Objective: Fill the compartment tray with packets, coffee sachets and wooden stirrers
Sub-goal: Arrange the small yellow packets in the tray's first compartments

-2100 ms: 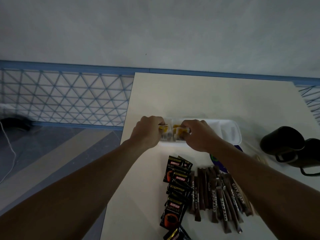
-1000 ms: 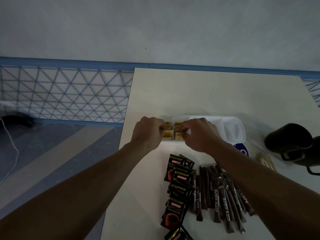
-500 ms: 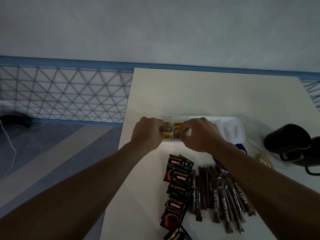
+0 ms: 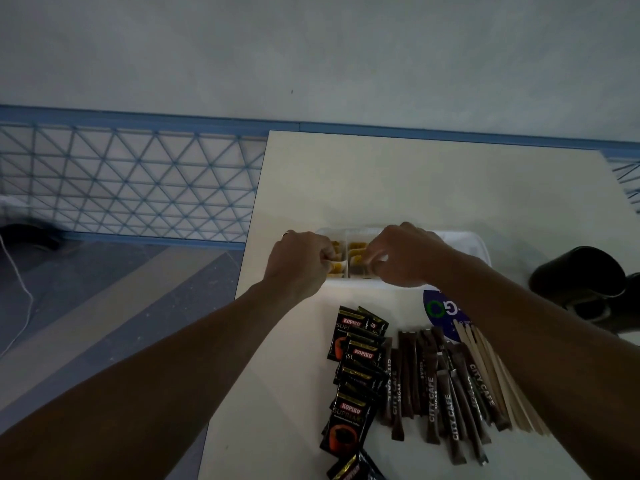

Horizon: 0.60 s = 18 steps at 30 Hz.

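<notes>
At the compartment tray (image 4: 482, 250) left end | left grip (image 4: 298, 265) and right grip (image 4: 406, 258) both pinch yellow packets (image 4: 356, 247) there | I judge them light, limp, slippery: hold by edges | coffee sachets (image 4: 356, 355), wooden stirrers (image 4: 498, 382) loose on surface (image 4: 415, 185).

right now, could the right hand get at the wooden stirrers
Probably yes. The wooden stirrers lie uncovered on the table beside the right forearm. The right hand is pinching yellow packets in the tray, so it would need to let go and draw back.
</notes>
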Each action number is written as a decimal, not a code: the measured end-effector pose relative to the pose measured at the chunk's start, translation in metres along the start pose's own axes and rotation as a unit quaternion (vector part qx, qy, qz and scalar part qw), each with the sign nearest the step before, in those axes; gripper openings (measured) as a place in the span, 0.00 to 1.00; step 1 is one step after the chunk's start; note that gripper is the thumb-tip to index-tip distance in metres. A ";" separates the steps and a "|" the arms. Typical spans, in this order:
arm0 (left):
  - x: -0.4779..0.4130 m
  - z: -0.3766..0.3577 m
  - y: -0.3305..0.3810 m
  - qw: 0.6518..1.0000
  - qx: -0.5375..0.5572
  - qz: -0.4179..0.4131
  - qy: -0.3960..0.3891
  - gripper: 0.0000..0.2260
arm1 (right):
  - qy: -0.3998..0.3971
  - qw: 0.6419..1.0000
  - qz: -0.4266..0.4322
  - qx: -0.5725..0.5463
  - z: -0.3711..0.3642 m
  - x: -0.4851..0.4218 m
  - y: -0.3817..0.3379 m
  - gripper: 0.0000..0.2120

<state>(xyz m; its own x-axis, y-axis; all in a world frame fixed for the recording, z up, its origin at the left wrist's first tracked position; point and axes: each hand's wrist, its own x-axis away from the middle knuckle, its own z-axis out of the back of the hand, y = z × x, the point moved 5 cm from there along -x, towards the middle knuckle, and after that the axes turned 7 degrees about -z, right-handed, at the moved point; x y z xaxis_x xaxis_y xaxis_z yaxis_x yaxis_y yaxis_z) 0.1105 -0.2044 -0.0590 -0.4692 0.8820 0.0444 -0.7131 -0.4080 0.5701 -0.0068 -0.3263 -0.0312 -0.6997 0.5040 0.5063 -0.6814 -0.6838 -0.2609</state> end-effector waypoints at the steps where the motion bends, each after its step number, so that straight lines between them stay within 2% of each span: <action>1: 0.000 0.000 0.000 1.000 -0.001 0.001 -0.001 0.08 | -0.012 1.000 0.000 0.016 -0.001 0.000 -0.002 0.15; 4: 0.001 -0.002 -0.001 1.000 -0.001 0.010 -0.009 0.09 | -0.035 0.997 0.010 0.065 -0.007 -0.005 -0.007 0.17; 8: 0.001 -0.003 -0.002 1.000 0.000 0.013 -0.010 0.09 | -0.081 0.994 -0.009 0.076 -0.019 -0.016 -0.002 0.18; 12: 0.001 -0.003 -0.002 1.000 0.000 0.010 -0.008 0.09 | -0.139 0.984 -0.011 0.112 -0.025 -0.018 -0.006 0.16; 15: 0.001 -0.004 -0.003 1.000 0.002 0.011 -0.008 0.10 | -0.128 0.986 -0.032 0.098 -0.026 -0.020 -0.005 0.16; 18: 0.001 -0.005 -0.004 1.000 0.003 0.007 -0.006 0.10 | -0.118 0.988 -0.009 0.097 -0.028 -0.021 -0.005 0.18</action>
<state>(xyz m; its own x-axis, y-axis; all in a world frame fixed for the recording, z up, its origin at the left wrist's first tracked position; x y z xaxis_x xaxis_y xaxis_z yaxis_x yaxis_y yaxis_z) 0.1103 -0.2033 -0.0647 -0.4720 0.8794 0.0628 -0.7036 -0.4186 0.5742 0.0050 -0.3188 -0.0635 -0.6027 0.3961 0.6927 -0.6238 -0.7753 -0.0994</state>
